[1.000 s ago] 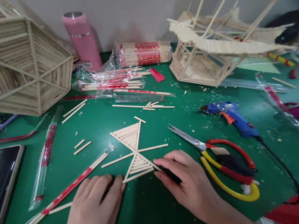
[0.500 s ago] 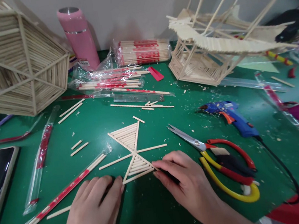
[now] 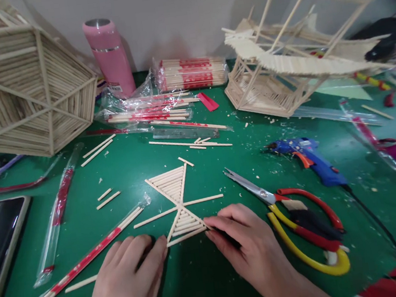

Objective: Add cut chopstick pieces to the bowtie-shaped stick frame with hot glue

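Observation:
A flat star-like frame of wooden sticks (image 3: 180,203) lies on the green table, two opposite wedges filled with rows of shorter sticks. Along the outer edge of the nearer wedge lies a wooden stick (image 3: 187,237). My left hand (image 3: 130,277), fingers drawn together, has its fingertips at the left end of that stick. At the other end, my right hand (image 3: 247,241) pinches the wedge's right corner and the stick's tip between thumb and forefinger. Beside my right hand lie scissors (image 3: 261,193) with red and yellow handles. A loose stick (image 3: 81,283) runs partly beneath my left hand.
A blue glue gun (image 3: 309,154) lies right, its cord running forward. Stick models stand back left (image 3: 46,90) and back right (image 3: 266,87). A pink bottle (image 3: 111,58), packaged chopsticks (image 3: 192,72), loose stick pieces and a phone (image 3: 4,244) surround the work.
The view has shifted slightly, so everything on the table sits a little lower and to the right. Both hands keep their places at the frame's nearer corners.

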The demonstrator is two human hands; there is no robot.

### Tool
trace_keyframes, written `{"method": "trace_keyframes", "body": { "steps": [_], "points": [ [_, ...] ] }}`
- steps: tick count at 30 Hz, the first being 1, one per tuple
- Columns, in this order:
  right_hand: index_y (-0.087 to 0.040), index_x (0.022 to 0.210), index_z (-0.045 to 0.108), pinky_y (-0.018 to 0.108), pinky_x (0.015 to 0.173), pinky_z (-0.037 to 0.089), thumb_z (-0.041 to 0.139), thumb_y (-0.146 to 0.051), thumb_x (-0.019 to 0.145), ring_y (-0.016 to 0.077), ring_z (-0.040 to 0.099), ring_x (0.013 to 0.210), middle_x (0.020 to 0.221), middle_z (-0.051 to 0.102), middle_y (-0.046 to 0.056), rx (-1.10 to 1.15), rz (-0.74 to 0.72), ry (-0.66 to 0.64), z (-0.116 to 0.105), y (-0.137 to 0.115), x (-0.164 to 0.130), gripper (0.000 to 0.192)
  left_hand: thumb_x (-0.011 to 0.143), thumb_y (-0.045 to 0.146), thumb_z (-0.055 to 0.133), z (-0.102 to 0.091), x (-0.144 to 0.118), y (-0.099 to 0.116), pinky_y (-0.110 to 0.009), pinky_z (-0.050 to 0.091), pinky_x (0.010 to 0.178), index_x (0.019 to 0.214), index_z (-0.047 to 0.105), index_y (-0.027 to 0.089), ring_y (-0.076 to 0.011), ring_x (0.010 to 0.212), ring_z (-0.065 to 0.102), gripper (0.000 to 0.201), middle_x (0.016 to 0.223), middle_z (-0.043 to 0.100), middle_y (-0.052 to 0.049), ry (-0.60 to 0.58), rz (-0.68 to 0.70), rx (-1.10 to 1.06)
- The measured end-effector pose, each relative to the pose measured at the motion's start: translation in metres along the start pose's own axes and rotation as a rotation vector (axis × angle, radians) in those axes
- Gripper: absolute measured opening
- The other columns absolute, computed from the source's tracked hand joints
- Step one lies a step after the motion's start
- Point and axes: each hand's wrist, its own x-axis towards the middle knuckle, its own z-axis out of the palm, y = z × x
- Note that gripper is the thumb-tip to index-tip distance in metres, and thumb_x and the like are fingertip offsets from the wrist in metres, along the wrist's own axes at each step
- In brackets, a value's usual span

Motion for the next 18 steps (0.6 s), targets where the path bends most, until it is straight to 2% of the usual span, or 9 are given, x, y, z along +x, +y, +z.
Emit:
{"method": "trace_keyframes", "body": {
  "steps": [3, 9, 13, 18],
  "points": [
    [-0.018, 0.095, 0.063, 0.031, 0.06, 0.046, 0.052, -0.015, 0.084, 0.0169, 0.054, 0.071, 0.078, 0.057, 0.005, 0.003, -0.004, 0.001, 0.0, -0.0003, 0.0011, 0.016, 0.09, 0.021, 0.037, -0.0013, 0.0017, 0.0007, -0.026, 0.047, 0.055, 0.102, 0.057, 0.022, -0.0156, 0.067, 0.056, 0.023, 0.083, 0.058, -0.005, -0.01, -0.015, -0.004],
    [-0.018, 0.095, 0.064, 0.03, 0.06, 0.046, 0.052, -0.015, 0.084, 0.0167, 0.055, 0.071, 0.078, 0.057, 0.005, 0.001, 0.001, 0.005, 0.0005, 0.0, 0.002, 0.016, 0.089, 0.021, 0.039, -0.0035, 0.0044, -0.0022, -0.026, 0.046, 0.054, 0.101, 0.056, 0.021, -0.0147, 0.063, 0.055, 0.021, 0.079, 0.056, -0.004, -0.026, 0.042, -0.014],
    [-0.018, 0.094, 0.064, 0.031, 0.059, 0.047, 0.051, -0.015, 0.084, 0.0167, 0.055, 0.07, 0.077, 0.057, 0.005, -0.001, -0.003, 0.011, 0.0009, 0.0003, 0.0029, 0.017, 0.09, 0.021, 0.036, -0.004, 0.0071, 0.0009, -0.029, 0.046, 0.056, 0.1, 0.056, 0.022, -0.0158, 0.066, 0.054, 0.023, 0.079, 0.055, -0.004, -0.052, -0.025, -0.029],
    [-0.019, 0.094, 0.065, 0.03, 0.058, 0.047, 0.051, -0.015, 0.084, 0.0163, 0.055, 0.069, 0.077, 0.058, 0.005, -0.004, 0.004, 0.018, 0.0004, -0.0004, 0.0022, 0.017, 0.089, 0.02, 0.038, -0.0024, 0.0075, -0.0002, -0.029, 0.045, 0.058, 0.1, 0.057, 0.021, -0.016, 0.068, 0.054, 0.022, 0.081, 0.055, -0.004, -0.044, -0.009, -0.013]
  ]
}}
